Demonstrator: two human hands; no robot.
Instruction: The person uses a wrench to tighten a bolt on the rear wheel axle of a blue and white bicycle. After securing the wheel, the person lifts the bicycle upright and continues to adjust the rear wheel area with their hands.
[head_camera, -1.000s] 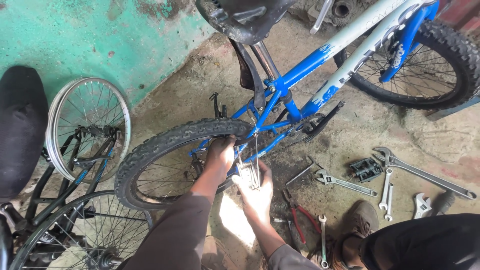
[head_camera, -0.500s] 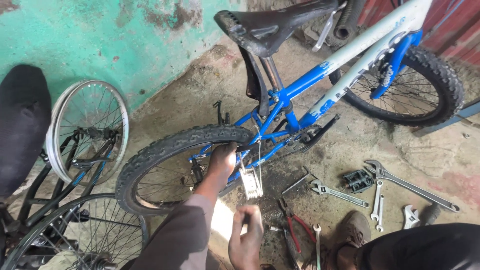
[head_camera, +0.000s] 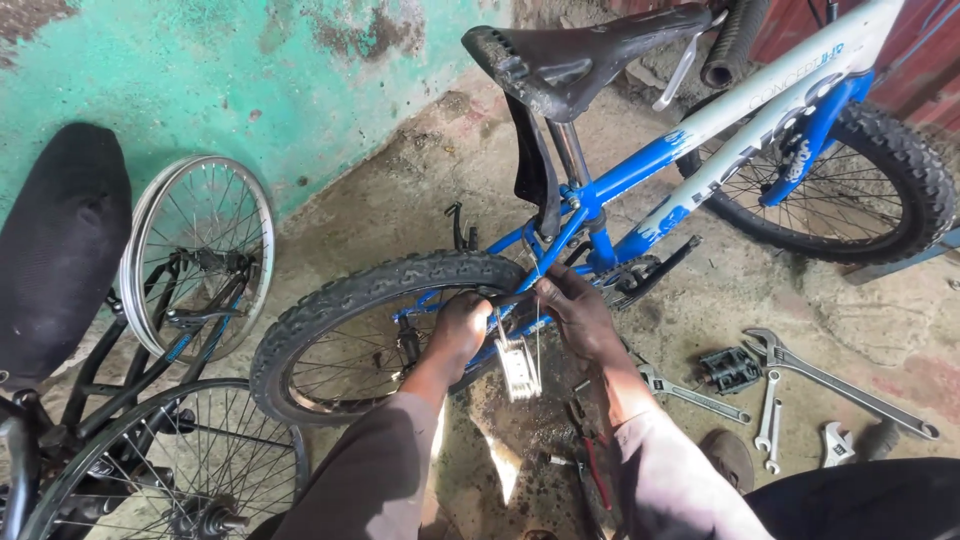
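Rear wheel (head_camera: 370, 300) gripped by both hands, wrenches (head_camera: 800, 385) lying nearby.

One camera alone gives the view, worn on the person's head and tilted steeply down and forward. It looks over both forearms toward a concrete floor (head_camera: 420, 190) and the foot of a green wall (head_camera: 250, 80) that fills the upper left. It sits close: the sleeves enter from the bottom edge, and the left hand (head_camera: 460, 330) and right hand (head_camera: 580, 315) land near the centre, at the rear wheel (head_camera: 330, 310) of a blue and white bicycle (head_camera: 700, 125). The saddle (head_camera: 580, 55) rises nearest the lens at top centre. The frame reaches the bicycle's front wheel (head_camera: 900, 170) at the right edge, and spanners (head_camera: 830, 380) lie on the floor at lower right. No second view overlaps it.
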